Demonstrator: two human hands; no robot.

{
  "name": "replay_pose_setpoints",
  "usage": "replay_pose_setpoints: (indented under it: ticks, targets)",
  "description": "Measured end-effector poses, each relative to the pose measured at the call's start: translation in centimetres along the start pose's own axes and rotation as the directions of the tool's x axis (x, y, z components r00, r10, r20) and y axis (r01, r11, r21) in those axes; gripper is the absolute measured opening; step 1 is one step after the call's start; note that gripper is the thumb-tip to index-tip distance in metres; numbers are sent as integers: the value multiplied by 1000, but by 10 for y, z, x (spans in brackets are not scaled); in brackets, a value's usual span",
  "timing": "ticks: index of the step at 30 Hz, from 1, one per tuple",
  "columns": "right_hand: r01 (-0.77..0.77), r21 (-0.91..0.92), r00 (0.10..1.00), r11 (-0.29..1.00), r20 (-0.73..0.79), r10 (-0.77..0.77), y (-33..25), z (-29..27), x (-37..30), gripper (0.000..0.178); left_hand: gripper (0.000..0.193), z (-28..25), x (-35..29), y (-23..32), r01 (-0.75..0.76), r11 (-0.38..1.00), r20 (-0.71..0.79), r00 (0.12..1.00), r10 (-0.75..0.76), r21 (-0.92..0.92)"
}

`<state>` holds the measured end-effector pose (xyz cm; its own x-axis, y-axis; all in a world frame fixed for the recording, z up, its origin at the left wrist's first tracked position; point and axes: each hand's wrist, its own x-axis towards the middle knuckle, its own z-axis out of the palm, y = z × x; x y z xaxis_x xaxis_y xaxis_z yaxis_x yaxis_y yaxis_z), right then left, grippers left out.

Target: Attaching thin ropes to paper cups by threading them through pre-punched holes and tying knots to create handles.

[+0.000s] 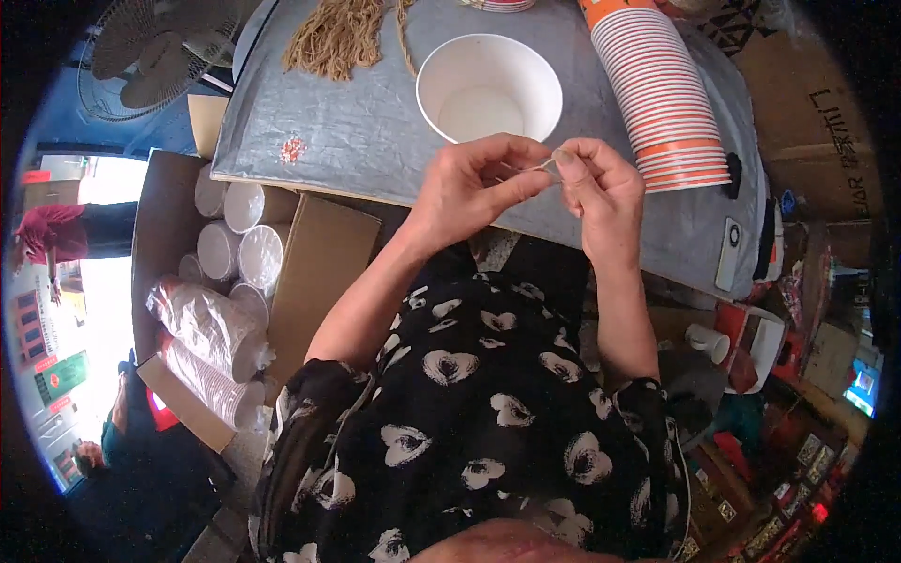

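Your left hand [474,188] curls inward with its thumb and fingertips pinched on a thin pale strand [551,164], and your right hand [603,197] clamps it too, the thumb pressing it onto the bent index finger. What the strand is made of is too small to tell. It sits between your fingertips, over the table [375,117] near its front edge.

To work it well, I would hold the two pinches close together and level, so that little of it is loose, and let the right thumb roll it rather than tug; something so fine could slip or snap.

Just beyond your knuckles stands a white paper bucket [446,80], upright, its mouth facing you; best not to let your wrists catch its rim. Farther out, small red-and-white bits [292,150] lie toward the table's left corner, a bundle of brown twine [333,42] by the far edge, and nested orange-and-white paper buckets [666,103] on their side along the right edge.
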<state>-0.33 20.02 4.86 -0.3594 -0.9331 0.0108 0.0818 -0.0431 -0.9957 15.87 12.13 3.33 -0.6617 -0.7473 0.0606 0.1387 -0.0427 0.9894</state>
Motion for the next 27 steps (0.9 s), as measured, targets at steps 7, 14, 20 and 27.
replay_pose_setpoints:
  ticks: [7, 14, 20, 27]
  targets:
    - [51, -232, 996, 971, 77, -34, -15, -16, -8, 13, 9, -3, 3, 10, -233, 868, 11, 967, 254, 439]
    - [35, -290, 987, 956, 163, 14, -28, -35, -28, 13, 10, -1, 2, 7, -264, 840, 41, 960, 278, 473]
    - [89, -158, 987, 983, 147, -66, -38, -45, -41, 12, 11, -5, 3, -6, -235, 819, -59, 949, 310, 524]
    - [138, -50, 983, 989, 131, -131, -47, -57, -53, 11, 12, -9, 1, -12, -144, 733, -121, 947, 297, 665]
